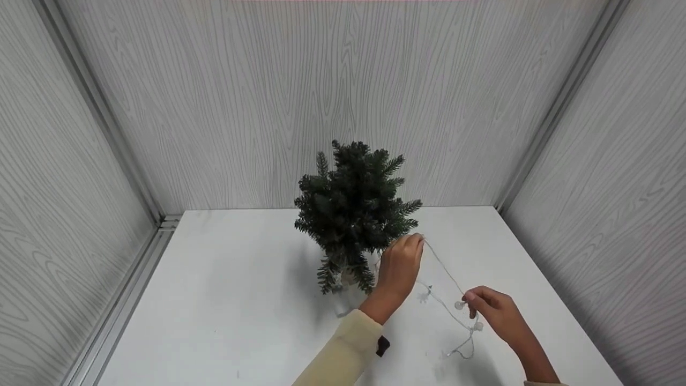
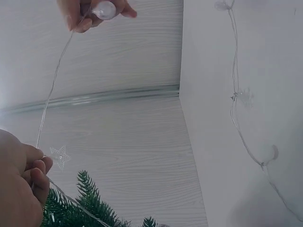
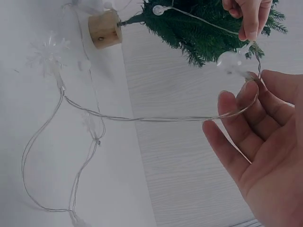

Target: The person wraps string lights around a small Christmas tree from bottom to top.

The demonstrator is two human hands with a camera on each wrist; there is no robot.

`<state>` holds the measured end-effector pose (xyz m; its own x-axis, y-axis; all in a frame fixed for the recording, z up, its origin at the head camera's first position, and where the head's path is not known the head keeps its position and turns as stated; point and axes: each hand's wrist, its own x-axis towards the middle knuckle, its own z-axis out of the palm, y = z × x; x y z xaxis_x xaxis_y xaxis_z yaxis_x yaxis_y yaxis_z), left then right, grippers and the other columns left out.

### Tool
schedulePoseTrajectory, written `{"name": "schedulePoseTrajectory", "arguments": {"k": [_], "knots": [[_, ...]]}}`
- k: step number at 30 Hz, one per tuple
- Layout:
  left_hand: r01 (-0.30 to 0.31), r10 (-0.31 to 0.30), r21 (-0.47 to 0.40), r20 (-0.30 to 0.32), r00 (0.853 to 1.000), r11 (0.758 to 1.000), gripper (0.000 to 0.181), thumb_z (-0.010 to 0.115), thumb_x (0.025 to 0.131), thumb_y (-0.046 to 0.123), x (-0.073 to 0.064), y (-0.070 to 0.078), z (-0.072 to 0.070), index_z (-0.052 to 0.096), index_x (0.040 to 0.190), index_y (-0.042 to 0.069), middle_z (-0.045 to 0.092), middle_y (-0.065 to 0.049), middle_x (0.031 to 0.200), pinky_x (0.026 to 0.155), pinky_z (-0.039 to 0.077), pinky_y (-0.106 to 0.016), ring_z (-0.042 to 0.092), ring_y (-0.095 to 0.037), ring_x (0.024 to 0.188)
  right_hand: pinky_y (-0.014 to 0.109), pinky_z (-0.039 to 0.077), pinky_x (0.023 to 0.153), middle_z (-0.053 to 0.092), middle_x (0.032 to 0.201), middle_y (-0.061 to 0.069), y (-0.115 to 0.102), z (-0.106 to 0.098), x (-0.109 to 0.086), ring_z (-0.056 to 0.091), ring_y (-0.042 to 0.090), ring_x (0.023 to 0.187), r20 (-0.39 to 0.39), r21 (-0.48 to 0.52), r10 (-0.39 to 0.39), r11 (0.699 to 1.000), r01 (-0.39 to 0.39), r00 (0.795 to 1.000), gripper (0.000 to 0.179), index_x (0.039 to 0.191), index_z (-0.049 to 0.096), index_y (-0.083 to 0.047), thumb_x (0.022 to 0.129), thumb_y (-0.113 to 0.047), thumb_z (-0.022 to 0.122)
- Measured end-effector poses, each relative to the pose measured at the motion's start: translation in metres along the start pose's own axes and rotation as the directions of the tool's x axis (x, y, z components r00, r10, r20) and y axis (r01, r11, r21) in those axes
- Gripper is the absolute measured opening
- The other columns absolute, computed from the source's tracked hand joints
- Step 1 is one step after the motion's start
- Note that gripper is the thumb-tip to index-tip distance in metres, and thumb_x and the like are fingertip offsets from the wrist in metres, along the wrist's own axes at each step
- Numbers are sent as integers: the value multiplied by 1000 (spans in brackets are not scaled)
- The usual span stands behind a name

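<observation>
A small artificial Christmas tree (image 1: 353, 203) stands on the white table, its wooden base (image 3: 105, 29) visible in the right wrist view. Beside the tree's right side, my left hand (image 1: 399, 268) pinches the wire of a string of lights (image 1: 444, 266). A clear star-shaped light (image 2: 60, 157) sits just by those fingertips. Farther right and nearer the front, my right hand (image 1: 496, 311) pinches the same wire close to a round bulb (image 2: 104, 10). Between the hands the wire runs nearly straight. Another round bulb (image 3: 160, 10) lies against the branches.
The loose part of the string trails over the white table (image 1: 214, 321), carrying a clear snowflake-shaped light (image 3: 49, 54) and a crescent-shaped light (image 2: 274, 152). Grey wood-patterned panels (image 1: 300, 96) enclose the table at the back and both sides. A small black object (image 1: 382, 346) shows beside the left sleeve.
</observation>
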<state>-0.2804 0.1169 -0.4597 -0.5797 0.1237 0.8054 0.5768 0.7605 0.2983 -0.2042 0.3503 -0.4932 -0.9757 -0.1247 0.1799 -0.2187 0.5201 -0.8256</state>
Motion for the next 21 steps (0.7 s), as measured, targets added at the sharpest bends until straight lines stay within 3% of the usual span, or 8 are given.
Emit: {"name": "schedulePoseTrajectory", "arguments": {"k": [5,8,12,14,16,21], "knots": [[16,-16,-2,-34,999,1000,8,69,98,18,5,4,9,73,102,13,73,2,95,70,56,-20,70,-11,83,28,55,72,67,82,-1,1,-11,-10,65,16,71,42,20,-29,999,28,999,19,110,70,-3,103,-17,60],[5,-5,16,-43,999,1000,8,70,96,18,7,6,13,73,102,13,74,2,95,70,56,-20,71,-11,83,27,54,72,67,79,0,0,-17,-14,65,15,71,68,9,-8,1000,8,998,18,106,72,-5,101,-20,63],[50,-50,4,-36,998,999,8,70,97,18,8,6,14,73,102,13,74,1,97,70,57,-23,71,-12,84,26,53,75,66,78,6,-8,-25,-17,66,16,74,95,46,15,999,-20,995,18,103,71,-3,101,-19,63],[80,-80,-12,-20,997,997,8,69,97,18,8,6,13,73,101,13,74,1,97,70,57,-22,71,-12,83,27,54,77,67,80,9,-15,-27,-15,67,19,76,50,112,21,993,-27,999,19,103,70,2,101,-16,63],[90,-90,-3,-4,996,996,7,69,97,18,8,6,12,73,100,13,73,2,95,69,57,-22,71,-12,81,28,56,78,66,81,11,-24,-28,-8,67,22,76,-42,203,16,979,-7,999,21,105,68,8,101,-11,62],[70,-71,44,7,997,997,8,69,97,18,8,10,15,73,101,13,73,1,93,65,56,-21,71,-12,79,28,57,75,62,76,7,-52,-31,21,64,20,72,-267,394,11,914,99,964,25,106,65,13,100,-10,64]]}}
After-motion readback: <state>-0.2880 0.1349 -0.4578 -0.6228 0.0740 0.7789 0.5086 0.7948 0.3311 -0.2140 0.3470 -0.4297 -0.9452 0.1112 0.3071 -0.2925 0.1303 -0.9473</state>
